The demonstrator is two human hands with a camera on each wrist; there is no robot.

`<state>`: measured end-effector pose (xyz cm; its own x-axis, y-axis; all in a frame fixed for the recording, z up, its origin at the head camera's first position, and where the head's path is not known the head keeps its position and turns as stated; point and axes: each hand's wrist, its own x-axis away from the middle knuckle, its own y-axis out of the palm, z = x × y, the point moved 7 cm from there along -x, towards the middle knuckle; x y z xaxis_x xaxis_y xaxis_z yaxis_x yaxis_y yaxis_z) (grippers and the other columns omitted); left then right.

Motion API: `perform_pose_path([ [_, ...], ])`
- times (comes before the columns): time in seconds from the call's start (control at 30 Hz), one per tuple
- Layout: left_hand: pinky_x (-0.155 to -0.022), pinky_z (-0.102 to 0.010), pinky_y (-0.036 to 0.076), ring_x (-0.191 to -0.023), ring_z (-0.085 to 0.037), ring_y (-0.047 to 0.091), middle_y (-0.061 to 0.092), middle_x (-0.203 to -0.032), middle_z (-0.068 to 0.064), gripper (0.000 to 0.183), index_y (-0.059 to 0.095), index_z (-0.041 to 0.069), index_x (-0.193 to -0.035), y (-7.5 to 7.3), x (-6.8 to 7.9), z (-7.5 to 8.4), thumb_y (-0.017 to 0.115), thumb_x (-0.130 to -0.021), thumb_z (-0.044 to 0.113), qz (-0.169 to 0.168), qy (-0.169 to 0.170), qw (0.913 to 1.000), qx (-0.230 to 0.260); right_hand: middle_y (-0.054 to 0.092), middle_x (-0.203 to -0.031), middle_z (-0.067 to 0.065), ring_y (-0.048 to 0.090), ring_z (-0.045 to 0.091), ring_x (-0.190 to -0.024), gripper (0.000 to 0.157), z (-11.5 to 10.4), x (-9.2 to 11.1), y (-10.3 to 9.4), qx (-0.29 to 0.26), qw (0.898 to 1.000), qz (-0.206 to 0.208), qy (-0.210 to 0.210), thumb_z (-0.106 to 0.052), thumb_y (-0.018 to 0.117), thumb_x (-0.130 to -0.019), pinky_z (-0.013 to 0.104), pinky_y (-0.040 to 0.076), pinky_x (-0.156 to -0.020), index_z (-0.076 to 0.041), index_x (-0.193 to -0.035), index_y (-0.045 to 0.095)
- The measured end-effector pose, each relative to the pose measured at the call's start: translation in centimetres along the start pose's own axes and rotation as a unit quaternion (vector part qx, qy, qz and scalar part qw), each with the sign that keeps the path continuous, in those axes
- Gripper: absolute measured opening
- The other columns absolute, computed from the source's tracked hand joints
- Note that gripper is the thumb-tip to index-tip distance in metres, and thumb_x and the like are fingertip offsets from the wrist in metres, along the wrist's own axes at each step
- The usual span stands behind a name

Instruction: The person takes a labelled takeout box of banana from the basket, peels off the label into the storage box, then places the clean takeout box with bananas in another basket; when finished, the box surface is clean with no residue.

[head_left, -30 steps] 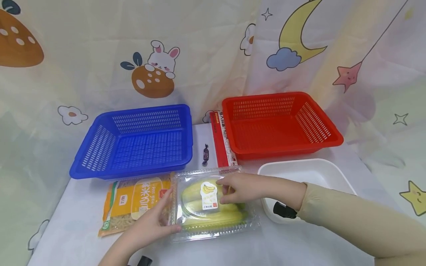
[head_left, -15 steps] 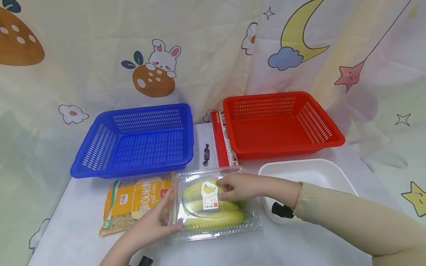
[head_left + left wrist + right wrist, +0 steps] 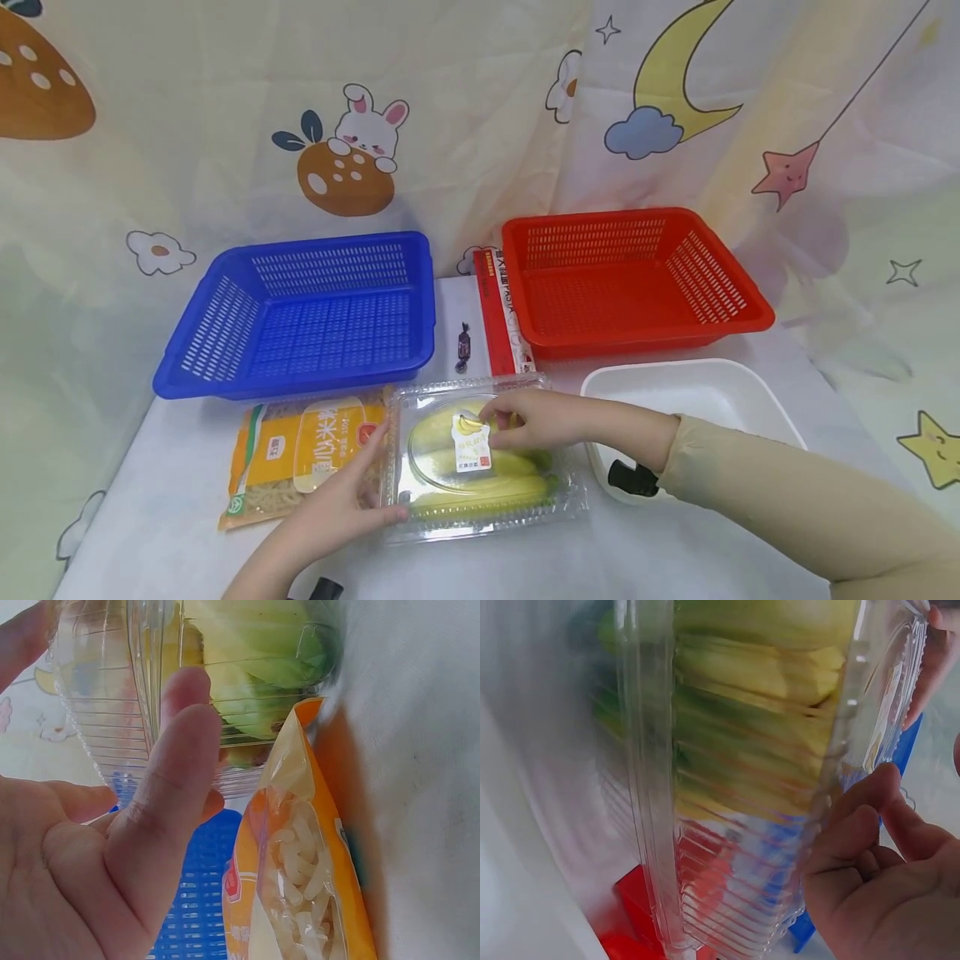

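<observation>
A clear plastic clamshell box (image 3: 558,500) of yellow-green bananas (image 3: 480,496) sits at the front middle of the table. On its lid is a white banana label (image 3: 470,454). My right hand (image 3: 540,418) reaches over the lid, its index finger and thumb curled and pinching at the label's right edge. In the right wrist view, those fingertips (image 3: 885,778) meet at the lid beside the label. My left hand (image 3: 348,504) rests against the box's left side, fingers along the wall and thumb at the front corner. A bag of rice noodles (image 3: 270,467) lies left of the box.
A blue basket (image 3: 292,383) stands behind the noodle bag and a red basket (image 3: 652,337) at the back right. Between them lie a wrapped candy (image 3: 463,348) and a red-and-white pasta package (image 3: 495,317). A white tub (image 3: 720,392) stands partly under my right forearm.
My right index finger and thumb have drawn closer together at the label and shifted slightly left. The left hand and the box stay put.
</observation>
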<state>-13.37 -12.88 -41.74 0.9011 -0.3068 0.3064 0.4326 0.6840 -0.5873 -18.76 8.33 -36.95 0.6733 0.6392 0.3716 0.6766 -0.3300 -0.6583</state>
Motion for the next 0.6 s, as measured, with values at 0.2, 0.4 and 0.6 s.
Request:
perform_pose_path([
  [0.2, -0.050, -0.024, 0.046, -0.060, -0.010, 0.052, 0.028, -0.145, -0.023, 0.105, 0.003, 0.036, -0.145, 0.0, 0.0, -0.1, 0.075, -0.068, 0.040, -0.007, -0.004, 0.9999, 0.015, 0.055, -0.087, -0.005, 0.049, 0.011, -0.074, 0.032, -0.2, 0.1, 0.0, 0.020, 0.999, 0.029, -0.009, -0.027, 0.062, -0.085, 0.023, 0.044, -0.063, -0.016, -0.115, 0.061],
  [0.4, -0.051, -0.023, 0.047, -0.061, -0.011, 0.054, 0.030, -0.144, -0.024, 0.105, 0.005, 0.037, -0.145, 0.0, -0.1, -0.2, 0.076, -0.068, 0.040, -0.009, -0.011, 0.9996, 0.026, 0.058, -0.094, -0.008, 0.051, 0.010, -0.075, 0.035, -0.5, 0.4, -0.1, 0.019, 0.999, 0.022, -0.013, -0.027, 0.062, -0.085, 0.023, 0.046, -0.063, -0.020, -0.119, 0.059],
  [0.6, -0.053, -0.023, 0.047, -0.063, -0.010, 0.055, 0.033, -0.142, -0.024, 0.103, 0.006, 0.040, -0.144, 0.0, -0.1, -0.4, 0.076, -0.068, 0.040, -0.003, -0.014, 0.9996, 0.025, 0.062, -0.100, -0.005, 0.053, 0.006, -0.078, 0.034, -1.2, 0.4, -0.1, 0.047, 0.998, 0.022, -0.037, -0.025, 0.062, -0.085, 0.018, 0.047, -0.067, -0.016, -0.117, 0.062],
])
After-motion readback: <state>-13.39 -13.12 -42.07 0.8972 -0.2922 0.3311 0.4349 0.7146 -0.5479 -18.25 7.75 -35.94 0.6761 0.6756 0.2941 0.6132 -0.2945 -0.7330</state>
